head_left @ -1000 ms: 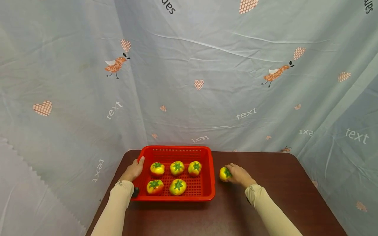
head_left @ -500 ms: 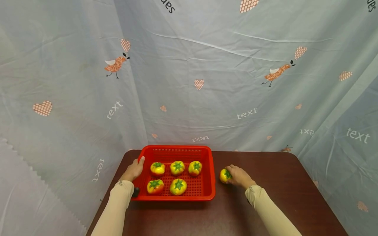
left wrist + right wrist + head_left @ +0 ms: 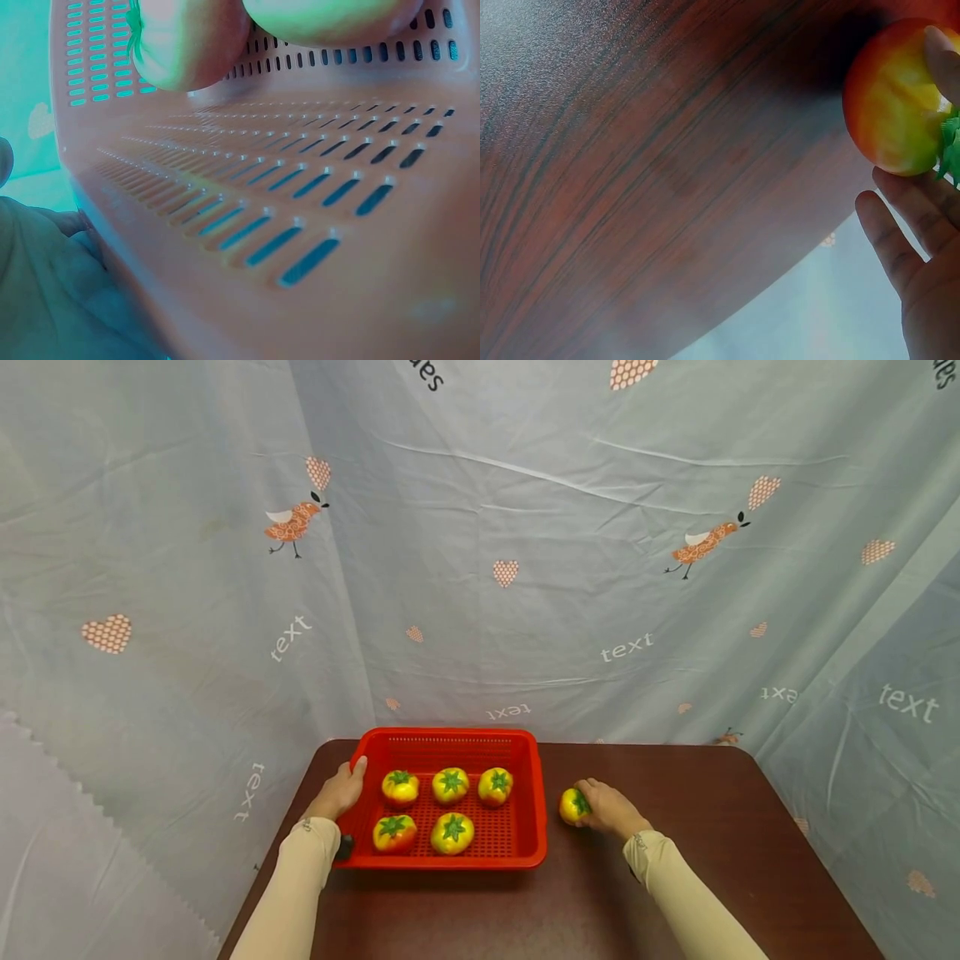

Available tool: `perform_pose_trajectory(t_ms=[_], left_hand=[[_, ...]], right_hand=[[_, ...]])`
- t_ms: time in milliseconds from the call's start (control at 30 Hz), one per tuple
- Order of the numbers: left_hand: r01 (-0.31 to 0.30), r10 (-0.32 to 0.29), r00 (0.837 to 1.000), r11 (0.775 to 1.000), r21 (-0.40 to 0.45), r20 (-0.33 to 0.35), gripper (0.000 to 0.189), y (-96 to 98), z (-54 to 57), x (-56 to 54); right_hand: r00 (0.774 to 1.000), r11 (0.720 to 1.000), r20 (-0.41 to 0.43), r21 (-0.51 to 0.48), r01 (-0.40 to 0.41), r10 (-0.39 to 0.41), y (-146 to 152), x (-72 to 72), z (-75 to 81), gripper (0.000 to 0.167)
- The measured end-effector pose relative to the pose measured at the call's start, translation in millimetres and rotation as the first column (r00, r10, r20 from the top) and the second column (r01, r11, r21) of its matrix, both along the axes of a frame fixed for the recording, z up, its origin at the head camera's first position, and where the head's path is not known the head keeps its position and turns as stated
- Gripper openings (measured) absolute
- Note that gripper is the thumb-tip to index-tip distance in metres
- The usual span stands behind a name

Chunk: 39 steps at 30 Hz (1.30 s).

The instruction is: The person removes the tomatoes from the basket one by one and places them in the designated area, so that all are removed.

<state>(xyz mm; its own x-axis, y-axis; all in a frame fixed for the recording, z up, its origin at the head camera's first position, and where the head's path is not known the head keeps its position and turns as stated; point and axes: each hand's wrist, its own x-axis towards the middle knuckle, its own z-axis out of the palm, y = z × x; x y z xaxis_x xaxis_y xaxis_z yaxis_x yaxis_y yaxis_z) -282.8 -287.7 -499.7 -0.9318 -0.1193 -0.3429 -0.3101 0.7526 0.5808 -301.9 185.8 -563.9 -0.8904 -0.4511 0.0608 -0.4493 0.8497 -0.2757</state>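
Note:
A red plastic basket (image 3: 495,863) stands on the left part of the table, and my left hand (image 3: 339,792) grips its left side, thumb at the rim. In the left wrist view my left palm (image 3: 45,277) lies along the outside of the slotted wall; its fingers are mostly hidden. Inside the basket sit several shiny yellow-and-red toy tomatoes (image 3: 452,833) with green leafy tops. Right of the basket, my right hand (image 3: 609,808) holds another toy tomato (image 3: 573,807) low over the table. In the right wrist view the thumb and fingers (image 3: 894,251) are around this tomato (image 3: 896,97).
The dark brown wooden table (image 3: 720,843) has rounded far corners. Behind it and at both sides hangs a grey-blue printed curtain (image 3: 480,635). A small black object (image 3: 344,848) shows by my left wrist at the basket's front left corner.
Almost nothing differs. My right hand and its toy tomato have shifted very slightly to the right; the left hand and basket keep their places.

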Motion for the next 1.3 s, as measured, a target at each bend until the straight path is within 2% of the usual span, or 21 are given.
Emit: perform_pose_trajectory(t_ms=[200, 633, 933, 1300], left_hand=[[-0.003, 0.003, 1.0, 1.0, 0.016, 0.02, 0.086, -1.1, -2.9, -1.1], [0.002, -0.002, 1.0, 1.0, 0.013, 0.021, 0.084, -0.5, -4.8, -3.2], [0.003, -0.004, 1.0, 1.0, 0.01, 0.016, 0.088, 0.4, -2.4, -2.1], [0.001, -0.001, 1.0, 1.0, -0.004, 0.009, 0.085, 0.6, -3.1, -2.7]], right_hand=[[1.0, 1.0, 0.014, -0.006, 0.011, -0.011, 0, -0.1, -1.6, 0.053], [1.0, 1.0, -0.008, 0.027, -0.009, 0.009, 0, 1.0, -1.5, 0.059], [0.999, 0.999, 0.049, -0.027, 0.023, -0.022, -3, -3.4, 13.0, 0.065], [0.993, 0.999, -0.119, -0.02, -0.027, 0.025, -22, -12.8, 42.4, 0.069]])
